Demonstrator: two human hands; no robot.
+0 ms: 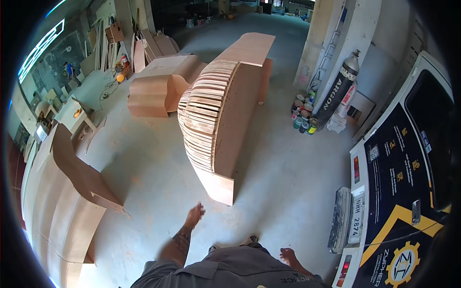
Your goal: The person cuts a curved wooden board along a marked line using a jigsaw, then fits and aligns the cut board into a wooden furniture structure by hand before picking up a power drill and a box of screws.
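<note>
My left hand (pixel 195 215) hangs forward over the floor, its fingers loosely bent and partly apart, with nothing in it. Just ahead of it stands a long, curved wooden form (pixel 206 103), ribbed with many narrow slats on its rounded side and flat plywood on the other; the hand does not touch it. Low beside my body, my right hand (pixel 288 256) hangs loosely, holding nothing that shows. A second curved plywood piece (pixel 72 192) stands at the left, and another wavy plywood form (pixel 153 93) lies behind the ribbed one.
A van's rear (pixel 384 206) with its bumper step (pixel 340 216) stands close on the right. Paint cans (pixel 303 115) and a tall gas cylinder (pixel 338 91) lean near a pillar. Far left are a workbench (pixel 72 115), stacked boards (pixel 103 50) and a person (pixel 69 70).
</note>
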